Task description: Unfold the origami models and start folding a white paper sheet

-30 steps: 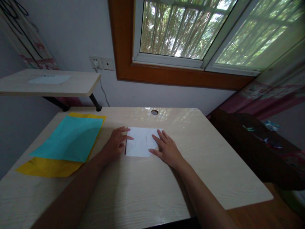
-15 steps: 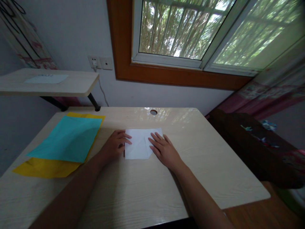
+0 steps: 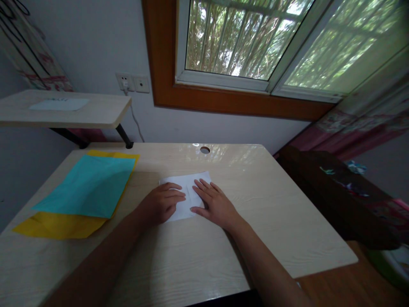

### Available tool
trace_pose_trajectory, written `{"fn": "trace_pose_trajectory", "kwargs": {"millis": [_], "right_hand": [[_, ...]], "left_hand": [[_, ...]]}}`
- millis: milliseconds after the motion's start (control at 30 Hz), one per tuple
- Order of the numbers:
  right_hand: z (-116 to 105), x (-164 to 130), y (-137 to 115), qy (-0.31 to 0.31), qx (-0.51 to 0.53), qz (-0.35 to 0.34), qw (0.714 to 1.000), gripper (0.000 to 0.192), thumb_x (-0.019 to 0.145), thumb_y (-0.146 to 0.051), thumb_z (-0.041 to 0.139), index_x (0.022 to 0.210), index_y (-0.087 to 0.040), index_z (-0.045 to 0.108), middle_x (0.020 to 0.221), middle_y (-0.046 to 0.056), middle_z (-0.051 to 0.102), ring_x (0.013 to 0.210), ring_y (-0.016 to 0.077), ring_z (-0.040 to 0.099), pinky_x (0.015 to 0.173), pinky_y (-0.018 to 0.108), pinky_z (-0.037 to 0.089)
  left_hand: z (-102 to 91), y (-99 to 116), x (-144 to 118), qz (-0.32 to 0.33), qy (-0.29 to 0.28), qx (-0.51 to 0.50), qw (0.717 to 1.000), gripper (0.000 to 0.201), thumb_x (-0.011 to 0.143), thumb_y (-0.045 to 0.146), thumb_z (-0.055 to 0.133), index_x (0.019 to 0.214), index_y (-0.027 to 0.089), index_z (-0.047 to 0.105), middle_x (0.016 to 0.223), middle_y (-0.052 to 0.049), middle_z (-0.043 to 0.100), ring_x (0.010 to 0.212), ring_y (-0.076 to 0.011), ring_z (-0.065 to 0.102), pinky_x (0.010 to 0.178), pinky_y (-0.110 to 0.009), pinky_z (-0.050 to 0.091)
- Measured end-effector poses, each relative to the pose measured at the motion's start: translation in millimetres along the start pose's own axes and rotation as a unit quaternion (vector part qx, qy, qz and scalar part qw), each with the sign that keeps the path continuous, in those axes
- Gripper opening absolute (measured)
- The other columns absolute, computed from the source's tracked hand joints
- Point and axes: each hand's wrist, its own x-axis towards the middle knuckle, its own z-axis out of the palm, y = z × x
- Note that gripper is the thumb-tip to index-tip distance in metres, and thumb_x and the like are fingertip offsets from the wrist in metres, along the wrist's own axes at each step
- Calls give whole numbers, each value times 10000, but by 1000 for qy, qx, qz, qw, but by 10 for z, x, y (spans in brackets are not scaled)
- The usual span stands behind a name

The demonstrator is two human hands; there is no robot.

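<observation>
A folded sheet of white paper (image 3: 184, 209) lies on the desk, with a crease or flap edge running down near its middle. My left hand (image 3: 162, 202) rests over its left part, fingers stretched across the paper and pointing right. On the right part lies my right hand (image 3: 214, 202), flat with its fingers spread and the thumb apart, touching the sheet. The paper's left and right lower portions are partly hidden under the hands.
On the desk (image 3: 271, 221), a turquoise sheet (image 3: 86, 183) lies over a yellow sheet (image 3: 60, 226) at the left. Behind them stands a raised shelf (image 3: 105, 115) bearing a white paper (image 3: 59, 104). A round cable hole (image 3: 205, 150) is near the back edge.
The white paper has shifted slightly left and turned a little. My left hand has moved right, from its left edge further onto it. My right hand has shifted slightly left.
</observation>
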Motion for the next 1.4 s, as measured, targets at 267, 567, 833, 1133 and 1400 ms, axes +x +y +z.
{"fn": "trace_pose_trajectory", "kwargs": {"millis": [267, 567, 833, 1133, 1400], "right_hand": [[-10, 21, -5, -10, 25, 22, 999, 723, 917, -584, 612, 1521, -239, 417, 1576, 94, 415, 1489, 268, 344, 1217, 537, 290], [70, 42, 90, 61, 71, 53, 994, 534, 944, -394, 625, 1445, -238, 524, 1516, 113, 506, 1422, 279, 446, 1181, 532, 349], [154, 99, 465, 158, 50, 189, 968, 525, 888, -372, 653, 1393, -261, 561, 1501, 138, 465, 1326, 354, 475, 1051, 571, 448], [103, 300, 759, 170, 22, 260, 950, 596, 864, -387, 664, 1426, -250, 518, 1417, 156, 502, 1281, 363, 474, 1024, 576, 427], [86, 266, 630, 278, 14, 203, 939, 410, 931, -229, 521, 1338, -196, 553, 1301, 158, 533, 1214, 305, 491, 1043, 538, 420]], "left_hand": [[166, -81, -19, -21, -68, 18, 997, 480, 966, 216, 521, 1445, 250, 527, 1480, -73, 549, 1427, -272, 433, 1157, -497, 399], [188, -79, -11, -22, -95, 70, 993, 445, 1002, 265, 480, 1445, 263, 524, 1505, -34, 527, 1413, -269, 433, 1148, -491, 391], [178, -63, -9, -23, -108, 73, 991, 426, 1002, 235, 477, 1403, 348, 566, 1532, -4, 493, 1453, -274, 374, 1125, -496, 401], [181, -67, -10, -24, -116, 75, 990, 424, 997, 234, 491, 1390, 367, 574, 1539, 3, 484, 1458, -276, 366, 1126, -503, 392], [177, -48, -3, -24, -117, 79, 990, 400, 1005, 249, 478, 1378, 346, 587, 1538, 5, 485, 1456, -268, 366, 1132, -499, 381]]}}
